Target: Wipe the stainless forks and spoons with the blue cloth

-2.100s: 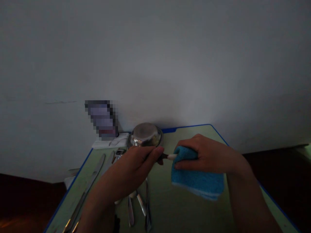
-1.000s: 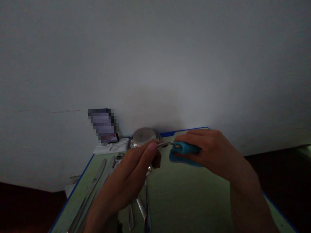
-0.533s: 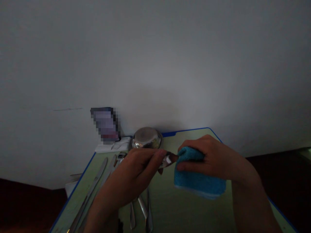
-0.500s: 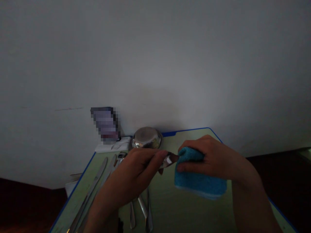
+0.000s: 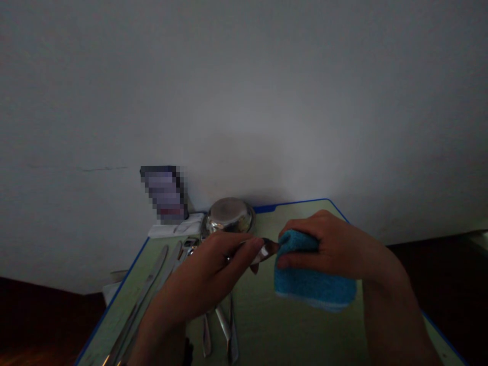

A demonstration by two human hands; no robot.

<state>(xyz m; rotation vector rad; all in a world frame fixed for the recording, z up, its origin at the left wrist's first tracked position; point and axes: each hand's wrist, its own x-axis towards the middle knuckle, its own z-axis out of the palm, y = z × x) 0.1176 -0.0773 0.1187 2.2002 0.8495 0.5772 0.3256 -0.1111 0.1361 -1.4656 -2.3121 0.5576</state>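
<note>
Cutlery piece (image 5: 265, 252) is running sideways just below frame centre, tapering rightward into the blue cloth (image 5: 313, 290), with the left hand (image 5: 213, 274) pinching it between thumb and fingers, the right hand (image 5: 330, 246) clutching the cloth.

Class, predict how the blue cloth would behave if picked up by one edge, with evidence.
The blue cloth would probably droop: its lower part hangs below the right hand. Its bunched top suggests it folds easily. Its matt, textured surface probably isn't slippery.
</note>
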